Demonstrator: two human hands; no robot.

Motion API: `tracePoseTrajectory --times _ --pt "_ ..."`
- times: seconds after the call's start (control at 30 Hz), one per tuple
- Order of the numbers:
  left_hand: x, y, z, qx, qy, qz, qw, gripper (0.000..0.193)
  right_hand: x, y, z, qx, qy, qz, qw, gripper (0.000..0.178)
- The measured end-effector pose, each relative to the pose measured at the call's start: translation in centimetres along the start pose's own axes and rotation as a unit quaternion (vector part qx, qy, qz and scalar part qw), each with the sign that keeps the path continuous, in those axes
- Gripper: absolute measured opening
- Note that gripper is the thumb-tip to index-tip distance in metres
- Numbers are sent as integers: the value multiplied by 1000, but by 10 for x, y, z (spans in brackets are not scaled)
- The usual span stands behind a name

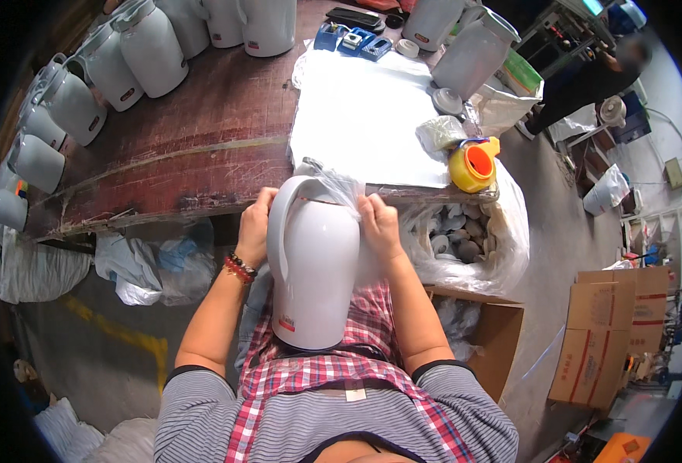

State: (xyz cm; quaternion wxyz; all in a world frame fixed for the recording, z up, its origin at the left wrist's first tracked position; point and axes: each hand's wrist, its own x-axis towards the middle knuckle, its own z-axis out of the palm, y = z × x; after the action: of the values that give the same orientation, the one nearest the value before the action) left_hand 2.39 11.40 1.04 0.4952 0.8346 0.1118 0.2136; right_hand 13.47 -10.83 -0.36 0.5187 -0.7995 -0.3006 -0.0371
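Observation:
A pale grey vacuum jug (pixel 318 266) with a curved handle stands between my arms, its base against my checked apron. Clear plastic film (pixel 342 187) lies crumpled around its top and along its right side. My right hand (pixel 378 222) is closed, pinching the film beside the jug's upper right. On the other side my left hand (pixel 255 229) is closed next to the handle; what its fingers hold is hidden. Just beyond the jug, a white sheet (pixel 368 116) covers part of the worn brown table (pixel 171 166).
Several similar jugs (pixel 155 54) line the table's far left; another jug (pixel 476 54) stands at far right. A yellow tape dispenser (pixel 472 166) sits at the table's right corner. Below hangs a bag of round lids (pixel 464 235). Cardboard boxes (pixel 595 336) and a person (pixel 588 85) are farther right.

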Motion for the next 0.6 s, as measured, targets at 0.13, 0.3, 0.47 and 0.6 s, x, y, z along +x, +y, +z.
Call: tracePoseTrajectory --times 0.13,0.3,0.47,0.6 --pt "-18 15 -15 -94 -62 -19 993 17 -34 6 4 93 3 63 994 26" --pt "-41 64 -32 -71 82 161 981 13 -36 -31 -13 244 -9 49 969 18" --pt "-115 95 -16 106 -321 377 862 7 -30 -52 -41 156 17 -89 984 57" --pt "-164 66 11 -116 -581 205 779 12 5 -108 -73 -346 -150 -348 858 57"
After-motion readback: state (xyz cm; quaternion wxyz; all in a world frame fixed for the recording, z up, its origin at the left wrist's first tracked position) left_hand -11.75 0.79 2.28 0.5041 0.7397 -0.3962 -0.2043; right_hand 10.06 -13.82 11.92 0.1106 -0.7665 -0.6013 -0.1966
